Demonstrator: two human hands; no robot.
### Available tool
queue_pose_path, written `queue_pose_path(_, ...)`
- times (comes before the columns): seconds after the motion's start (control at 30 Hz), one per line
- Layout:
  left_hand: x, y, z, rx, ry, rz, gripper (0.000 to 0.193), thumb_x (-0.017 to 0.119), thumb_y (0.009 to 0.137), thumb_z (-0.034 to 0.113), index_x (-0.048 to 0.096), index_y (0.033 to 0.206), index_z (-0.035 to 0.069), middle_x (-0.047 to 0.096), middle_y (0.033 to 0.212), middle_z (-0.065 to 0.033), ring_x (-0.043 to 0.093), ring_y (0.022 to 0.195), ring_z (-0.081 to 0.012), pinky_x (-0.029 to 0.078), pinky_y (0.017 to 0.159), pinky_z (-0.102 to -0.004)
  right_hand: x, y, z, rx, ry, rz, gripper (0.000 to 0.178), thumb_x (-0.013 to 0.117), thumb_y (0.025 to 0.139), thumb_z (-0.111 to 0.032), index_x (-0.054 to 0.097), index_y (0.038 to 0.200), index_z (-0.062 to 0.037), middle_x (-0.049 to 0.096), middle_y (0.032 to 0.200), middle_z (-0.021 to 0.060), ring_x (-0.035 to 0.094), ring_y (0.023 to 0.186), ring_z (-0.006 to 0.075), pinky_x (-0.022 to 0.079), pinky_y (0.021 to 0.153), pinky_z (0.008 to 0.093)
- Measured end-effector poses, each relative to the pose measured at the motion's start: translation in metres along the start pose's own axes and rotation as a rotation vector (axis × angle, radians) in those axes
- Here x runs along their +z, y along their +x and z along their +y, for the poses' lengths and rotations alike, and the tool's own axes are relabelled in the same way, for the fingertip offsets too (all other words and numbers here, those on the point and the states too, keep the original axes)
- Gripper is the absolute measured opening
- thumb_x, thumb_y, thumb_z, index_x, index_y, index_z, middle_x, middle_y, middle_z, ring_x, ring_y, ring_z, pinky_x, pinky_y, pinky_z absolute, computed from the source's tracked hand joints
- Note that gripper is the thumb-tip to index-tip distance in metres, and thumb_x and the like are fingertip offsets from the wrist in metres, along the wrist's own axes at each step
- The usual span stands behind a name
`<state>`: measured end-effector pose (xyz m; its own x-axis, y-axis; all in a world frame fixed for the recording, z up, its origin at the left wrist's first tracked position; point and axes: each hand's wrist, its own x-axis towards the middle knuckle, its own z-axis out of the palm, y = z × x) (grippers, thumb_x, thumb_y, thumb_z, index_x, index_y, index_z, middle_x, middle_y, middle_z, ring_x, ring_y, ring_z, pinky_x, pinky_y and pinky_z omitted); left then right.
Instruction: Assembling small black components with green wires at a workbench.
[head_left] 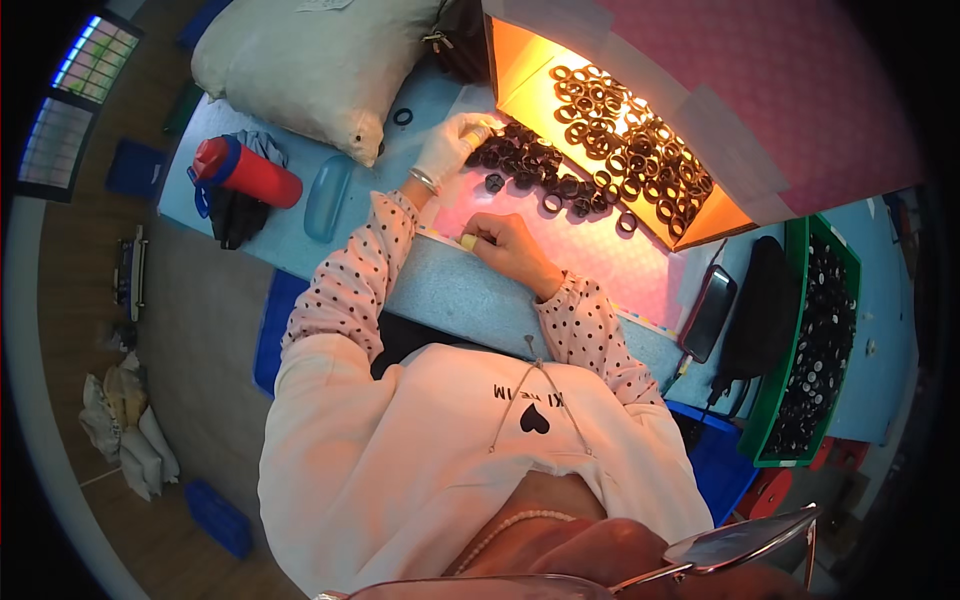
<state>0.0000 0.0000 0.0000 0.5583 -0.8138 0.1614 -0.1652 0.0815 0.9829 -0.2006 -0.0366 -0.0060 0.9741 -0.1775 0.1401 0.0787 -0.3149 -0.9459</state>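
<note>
Lettered sweatshirt, left hand by dark rings, sack label perhaps printed

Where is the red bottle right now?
In the head view, the red bottle is on the left of the blue table, just left of the translucent blue case and below the pale sack.

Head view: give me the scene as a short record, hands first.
Left hand: at loose black rings; grip unclear
Right hand: at pink work surface's front edge, yellow on fingertips; grip unclear
Orange-lit open box: holds more black rings
Left side: red cylindrical bottle, translucent blue oblong case
Right side: black rectangular phone, green plastic tray
</note>
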Motion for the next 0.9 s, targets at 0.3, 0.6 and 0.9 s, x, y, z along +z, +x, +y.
queue_pose_path(0.3, 0.008, -0.048, 0.024, 0.027, -0.082, 0.128, 0.018, 0.061, 0.097, 0.015, 0.066, 0.106, -0.001, 0.067, 0.096, -0.0022, 0.058, 0.088, -0.0076, 0.047, 0.081, -0.0234, 0.016, -0.015, -0.017, -0.019, 0.13, 0.043, 0.01, 0.065, 0.083, -0.007, 0.065, 0.085, 0.003, 0.061, 0.065, 0.0081, 0.053, 0.059, 0.0106, 0.043, 0.055, 0.0275)
queue_pose_path(0.6, -0.007, -0.098, 0.044, -0.186, -0.482, 0.28, 0.019, 0.054, 0.1, 0.012, 0.064, 0.111, 0.001, 0.067, 0.087, -0.0027, 0.059, 0.065, -0.0073, 0.048, 0.059, -0.0205, 0.008, -0.013, -0.007, -0.128, -0.527, 0.443, 0.029, 0.063, 0.077, -0.004, 0.062, 0.106, -0.0082, 0.059, 0.079, 0.0135, 0.062, 0.064, 0.0325, 0.05, 0.056, 0.0402)
queue_pose_path(0.9, -0.003, -0.115, 0.063, -0.15, -0.506, 0.066, 0.027, 0.053, 0.1, 0.018, 0.062, 0.117, -0.002, 0.068, 0.089, -0.0056, 0.055, 0.062, -0.0084, 0.046, 0.06, -0.0207, 0.006, -0.014, -0.006, -0.086, -0.844, 0.396, 0.03, 0.065, 0.077, -0.01, 0.056, 0.106, -0.0065, 0.056, 0.078, 0.0118, 0.062, 0.061, 0.0309, 0.05, 0.051, 0.0404)
